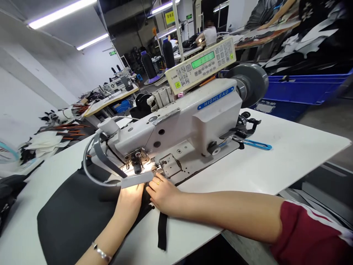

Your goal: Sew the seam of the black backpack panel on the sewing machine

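A large black fabric panel (74,209) lies on the white table, partly under the head of a sewing machine (176,125). My left hand (131,198) rests on that panel near the needle area. A lamp bar (137,180) hides its fingers. Beside it, my right hand (164,194) has its fingers bent and close together at the edge of the black material. A black strap (162,232) runs out from beneath my right hand toward the table's front. The needle and the fingertips' exact hold are hidden behind the lamp and machine head.
Blue-handled thread snips (255,144) lie on the white tabletop (300,147) right of the machine. A control panel (202,65) and black thread cones (149,64) stand above and behind. A blue crate (303,88) is at the right. Other people work at tables in the background.
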A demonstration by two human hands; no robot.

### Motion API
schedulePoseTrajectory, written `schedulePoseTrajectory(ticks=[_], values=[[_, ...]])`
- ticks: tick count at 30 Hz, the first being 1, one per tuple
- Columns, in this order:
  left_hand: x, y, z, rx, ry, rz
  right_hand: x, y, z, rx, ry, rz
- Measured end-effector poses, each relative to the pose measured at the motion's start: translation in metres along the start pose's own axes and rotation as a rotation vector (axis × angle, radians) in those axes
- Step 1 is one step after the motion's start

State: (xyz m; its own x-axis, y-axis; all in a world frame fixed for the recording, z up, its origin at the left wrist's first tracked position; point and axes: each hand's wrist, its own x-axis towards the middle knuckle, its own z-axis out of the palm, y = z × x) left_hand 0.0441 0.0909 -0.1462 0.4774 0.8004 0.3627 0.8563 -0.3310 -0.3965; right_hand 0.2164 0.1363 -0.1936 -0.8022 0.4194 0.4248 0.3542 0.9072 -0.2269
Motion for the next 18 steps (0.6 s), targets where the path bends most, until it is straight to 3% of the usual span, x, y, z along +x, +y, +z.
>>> schedulePoseTrajectory(ticks=[2, 4, 8, 12, 18], values=[[0.004, 0.009, -0.008, 0.093, -0.118, -0.094, -0.004, 0.004, -0.001, 0.018, 0.016, -0.068], [0.006, 0.019, -0.011, 0.121, -0.155, -0.181, -0.005, 0.007, 0.001, 0.022, 0.041, -0.131], [0.001, 0.03, -0.002, 0.087, -0.018, -0.278, -0.005, 0.012, 0.01, 0.043, 0.051, -0.176], [-0.007, 0.02, 0.011, -0.073, 0.088, -0.18, -0.006, 0.009, 0.009, 0.053, 0.054, -0.163], [-0.008, -0.024, 0.024, -0.389, 0.218, 0.093, -0.005, -0.017, 0.009, -0.05, 0.091, -0.144]])
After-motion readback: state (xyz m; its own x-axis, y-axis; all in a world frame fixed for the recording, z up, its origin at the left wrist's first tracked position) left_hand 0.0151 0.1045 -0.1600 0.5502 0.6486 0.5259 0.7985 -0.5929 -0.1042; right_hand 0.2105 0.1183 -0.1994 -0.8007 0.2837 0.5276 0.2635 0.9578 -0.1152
